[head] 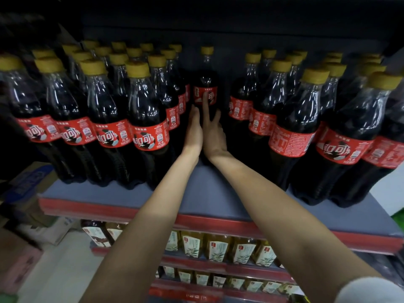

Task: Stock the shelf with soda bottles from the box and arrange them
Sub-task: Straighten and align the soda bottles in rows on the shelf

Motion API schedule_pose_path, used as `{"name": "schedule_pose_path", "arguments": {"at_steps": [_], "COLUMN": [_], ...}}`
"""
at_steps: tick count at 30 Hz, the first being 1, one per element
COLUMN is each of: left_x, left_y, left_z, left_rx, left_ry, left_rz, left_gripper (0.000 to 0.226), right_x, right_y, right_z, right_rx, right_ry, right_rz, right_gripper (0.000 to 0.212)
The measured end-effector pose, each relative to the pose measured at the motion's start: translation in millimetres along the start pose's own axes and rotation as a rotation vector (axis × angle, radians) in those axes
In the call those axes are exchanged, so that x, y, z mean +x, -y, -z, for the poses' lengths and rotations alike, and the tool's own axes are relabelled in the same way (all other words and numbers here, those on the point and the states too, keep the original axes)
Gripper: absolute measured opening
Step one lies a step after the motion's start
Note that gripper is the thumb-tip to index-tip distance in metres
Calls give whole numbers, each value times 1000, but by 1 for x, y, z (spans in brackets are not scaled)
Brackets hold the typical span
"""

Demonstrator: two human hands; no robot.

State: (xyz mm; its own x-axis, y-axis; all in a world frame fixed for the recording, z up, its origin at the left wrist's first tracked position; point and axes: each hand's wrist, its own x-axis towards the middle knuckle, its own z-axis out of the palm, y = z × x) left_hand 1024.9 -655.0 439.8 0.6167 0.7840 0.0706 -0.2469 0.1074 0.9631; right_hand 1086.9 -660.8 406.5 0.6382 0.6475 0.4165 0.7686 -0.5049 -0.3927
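Both hands, left [194,130] and right [213,130], fingers straight, press one bottle [205,84] standing far back in the shelf [209,189] gap. Placing step; next probably another bottle in front.

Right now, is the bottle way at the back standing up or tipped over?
Standing up. The back bottle has its yellow cap on top, straight, with both hands, left hand and right hand, touching it.

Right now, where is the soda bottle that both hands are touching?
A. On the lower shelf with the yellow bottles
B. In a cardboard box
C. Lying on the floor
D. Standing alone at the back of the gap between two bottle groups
D: the lone bottle stands upright, deep in the gap, with the left hand and right hand reaching in against it.
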Motion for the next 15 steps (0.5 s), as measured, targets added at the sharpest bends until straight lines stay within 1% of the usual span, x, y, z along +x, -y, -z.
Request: {"name": "schedule_pose_path", "arguments": {"at_steps": [2,3,7,9,11,12,13,15], "left_x": [2,5,6,3,-7,-15,-22,-29], "left_y": [-1,1,3,2,-2,-3,-3,0], "left_z": [1,2,6,6,6,6,7,8], "left_rx": [-76,-90,-62,-12,58,98,129,197], "left_ry": [3,-7,-56,-36,7,22,27,39], "left_rz": [20,21,37,31,-37,-106,-188,-336], "left_gripper": [47,48,52,51,46,41,35,32], "right_x": [3,3,-8,-19,-37,-50,-64,-92], "right_y": [-1,-2,-4,-4,-9,-13,-18,-28], "right_z": [-2,-2,12,27,47,57,66,77], "right_rx": [-34,-18,195,233,259,283,307,380], "right_ry": [-40,-31,138,194,251,241,185,27], "right_rz": [25,36,10,12,47,75,105,101], "right_gripper": [68,68,71,77,82,81,76,67]}}
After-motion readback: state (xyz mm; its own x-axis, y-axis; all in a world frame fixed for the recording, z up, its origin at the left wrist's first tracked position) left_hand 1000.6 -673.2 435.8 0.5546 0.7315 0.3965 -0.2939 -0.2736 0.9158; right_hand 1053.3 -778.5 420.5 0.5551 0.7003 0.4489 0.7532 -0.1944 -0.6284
